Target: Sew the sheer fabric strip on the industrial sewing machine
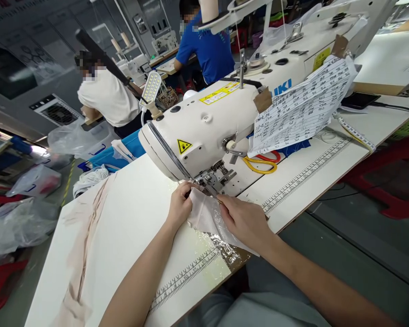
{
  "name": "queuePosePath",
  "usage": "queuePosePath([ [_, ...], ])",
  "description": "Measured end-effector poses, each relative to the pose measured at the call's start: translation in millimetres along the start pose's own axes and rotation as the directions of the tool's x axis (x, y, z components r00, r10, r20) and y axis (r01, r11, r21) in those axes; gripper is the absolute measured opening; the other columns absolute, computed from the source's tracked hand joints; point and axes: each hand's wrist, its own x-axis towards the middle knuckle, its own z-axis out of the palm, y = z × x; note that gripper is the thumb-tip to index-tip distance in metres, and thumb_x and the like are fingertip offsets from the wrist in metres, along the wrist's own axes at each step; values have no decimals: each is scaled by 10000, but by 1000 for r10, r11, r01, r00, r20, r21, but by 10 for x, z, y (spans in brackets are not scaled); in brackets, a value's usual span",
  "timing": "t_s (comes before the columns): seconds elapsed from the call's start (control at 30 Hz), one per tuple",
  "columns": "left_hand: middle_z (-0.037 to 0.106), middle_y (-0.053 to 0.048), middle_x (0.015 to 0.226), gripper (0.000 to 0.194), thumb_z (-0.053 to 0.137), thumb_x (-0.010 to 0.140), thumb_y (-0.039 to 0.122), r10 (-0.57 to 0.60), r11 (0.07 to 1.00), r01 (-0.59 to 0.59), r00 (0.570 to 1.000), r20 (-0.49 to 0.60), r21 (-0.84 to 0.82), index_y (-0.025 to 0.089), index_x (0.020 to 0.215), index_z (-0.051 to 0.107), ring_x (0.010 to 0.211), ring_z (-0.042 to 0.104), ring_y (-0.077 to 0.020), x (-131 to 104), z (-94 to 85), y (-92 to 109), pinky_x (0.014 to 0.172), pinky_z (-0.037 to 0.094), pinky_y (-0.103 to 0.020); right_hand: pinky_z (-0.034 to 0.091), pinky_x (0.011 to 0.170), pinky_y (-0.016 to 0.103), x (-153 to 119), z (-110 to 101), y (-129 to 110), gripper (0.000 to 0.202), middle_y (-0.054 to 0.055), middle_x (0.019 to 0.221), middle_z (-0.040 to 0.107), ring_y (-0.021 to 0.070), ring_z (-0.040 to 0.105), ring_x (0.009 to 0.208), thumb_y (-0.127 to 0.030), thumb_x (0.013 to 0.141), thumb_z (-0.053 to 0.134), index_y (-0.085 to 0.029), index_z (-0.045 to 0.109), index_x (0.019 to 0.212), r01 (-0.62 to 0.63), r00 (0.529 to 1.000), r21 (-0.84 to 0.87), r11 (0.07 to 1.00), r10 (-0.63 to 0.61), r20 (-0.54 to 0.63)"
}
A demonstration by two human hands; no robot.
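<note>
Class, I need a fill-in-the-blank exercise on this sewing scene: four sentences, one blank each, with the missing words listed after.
1. Both hands, the left hand and the right hand, hold a piece of pale ____ at the needle.
2. The sewing machine is mainly ____ in colour.
3. Scissors with yellow and ____ handles lie behind the machine head.
4. A printed ____ scale runs along the table.

Missing words: fabric; white; red; ruler
</note>
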Motion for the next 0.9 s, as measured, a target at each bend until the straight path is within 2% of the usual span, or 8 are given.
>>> queuePosePath([
  [0.23, 698, -46, 921, 183, 532, 865, 255, 10, 1000, -11, 1000, 10, 25, 204, 803, 696, 891, 645, -191, -12, 4, 1, 790, 510, -315, 429, 526, 293, 17, -3, -11, 286, 74, 1050, 750, 203, 713, 733, -192, 989, 446, -163, 651, 1187, 13, 1000, -48, 999, -13, 2],
  [0.43, 677, -42, 885, 190, 506, 881, 235, 113, 981, -109, 994, -13, 160, 207, 838, 689, 848, 640, -177, -28, 27, -16, 744, 507, -301, 414, 522, 291, -3, 13, 1, 285, 57, 1014, 754, 187, 712, 733, -206, 999, 437, -164, 649, 1184, 23, 999, -53, 998, -25, -26],
  [0.57, 668, -49, 882, 196, 488, 904, 243, 161, 963, -153, 987, -16, 221, 198, 864, 675, 838, 642, -174, -31, 45, -20, 730, 509, -295, 410, 530, 286, -2, 18, -5, 288, 63, 999, 751, 186, 710, 751, -213, 1014, 427, -164, 632, 1211, 8, 1000, -73, 997, -8, 1],
  [0.73, 657, -56, 896, 158, 540, 901, 309, 113, 943, -105, 994, -7, 317, 198, 893, 652, 834, 623, -192, -32, 85, -33, 725, 507, -312, 414, 545, 271, 14, 1, -25, 293, 71, 1011, 743, 183, 708, 774, -210, 1027, 413, -165, 604, 1244, -11, 998, -99, 995, 17, 59],
  [0.9, 650, -53, 882, 86, 557, 846, 241, 110, 908, -96, 994, -13, 408, 205, 888, 624, 832, 599, -210, -23, 128, -39, 691, 490, -319, 431, 546, 286, 23, -31, -46, 297, 51, 995, 737, 183, 704, 782, -202, 1032, 411, -170, 583, 1273, -10, 997, -115, 993, 19, 81],
])
